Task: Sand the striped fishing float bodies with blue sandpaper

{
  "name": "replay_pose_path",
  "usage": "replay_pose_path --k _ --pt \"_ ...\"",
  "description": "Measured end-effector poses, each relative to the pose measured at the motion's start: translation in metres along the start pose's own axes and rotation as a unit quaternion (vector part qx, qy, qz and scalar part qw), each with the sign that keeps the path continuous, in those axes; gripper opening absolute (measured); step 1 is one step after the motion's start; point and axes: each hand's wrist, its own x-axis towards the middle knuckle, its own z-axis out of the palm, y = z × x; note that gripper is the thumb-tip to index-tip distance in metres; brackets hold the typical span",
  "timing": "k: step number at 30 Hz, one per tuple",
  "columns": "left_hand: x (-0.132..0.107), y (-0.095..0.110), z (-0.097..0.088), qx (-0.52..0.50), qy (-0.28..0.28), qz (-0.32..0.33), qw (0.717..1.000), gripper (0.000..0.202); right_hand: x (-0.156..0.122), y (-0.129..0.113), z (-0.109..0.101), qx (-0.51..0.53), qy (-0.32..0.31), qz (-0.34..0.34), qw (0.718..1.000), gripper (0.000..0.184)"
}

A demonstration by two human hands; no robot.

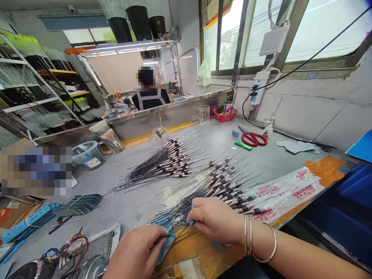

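Head view: near rod bundle (218, 186) lay on the worktop (122, 209). My right hand (214, 220) sat over its dark stems, my left hand (138, 248) by its tips; fingers pinched closed on both, exact catch unclear. Second bundle (174, 157) and red-handled scissors (255, 139) lay beyond it.

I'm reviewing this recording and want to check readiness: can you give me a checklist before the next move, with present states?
1. Both hands in view, left hand and right hand: ok.
2. Scissors apart from both hands: ok.
3. Dark stems of the near bundle uncrossed: not ok, many cross.
4. Glass mug by the partition upright: ok.
5. Left fingers pinching just one stem: cannot tell, too fine.
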Motion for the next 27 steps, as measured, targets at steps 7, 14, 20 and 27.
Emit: replay_pose_path --k 7,14,20,27 --pt "0.007 0.005 0.002 -0.022 0.017 0.016 0.999 0.022 -0.013 0.012 -0.007 -0.016 -0.001 0.027 1.0 0.018" --pt "0.017 0.017 0.002 -0.023 0.002 0.018 1.0 0.024 -0.014 0.016 -0.002 0.009 0.014 0.021 1.0 0.018" --pt "0.025 0.026 0.001 -0.021 0.002 0.014 1.0 0.024 -0.014 0.016 -0.004 0.033 0.024 0.008 0.999 0.018" --pt "0.032 0.031 0.005 -0.028 0.022 0.031 0.999 0.022 -0.025 0.029 -0.002 0.0 0.025 0.021 0.999 0.014"
